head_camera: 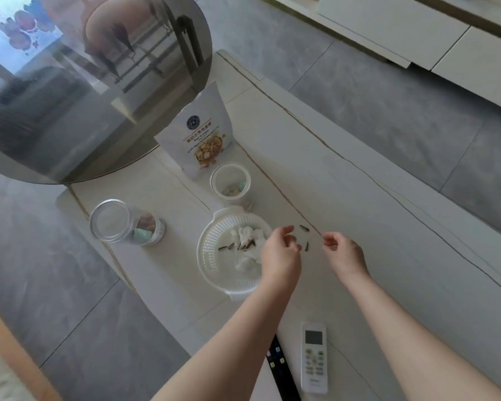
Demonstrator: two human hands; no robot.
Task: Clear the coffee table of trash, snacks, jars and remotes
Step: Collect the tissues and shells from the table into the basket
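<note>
A white slotted basket (214,241) on the white coffee table (359,215) holds crumpled tissues (250,235) and several dark seed shells (229,247). My left hand (279,253) hovers over the basket's right rim, fingers loosely curled, nothing visible in them. My right hand (343,253) is just right of it, thumb and forefinger pinched; I cannot tell if it holds a shell. Two loose shells (304,228) (306,246) lie on the table between the hands. Two clear jars (230,183) (122,222) and a white snack pouch (200,134) stand beyond.
A white remote (313,357) and a black remote (281,371) lie near the table's front edge, between my forearms. A round dark glass tabletop (70,96) overhangs the table's far left. Grey tiled floor surrounds the table; a white cabinet (417,33) stands at the far right.
</note>
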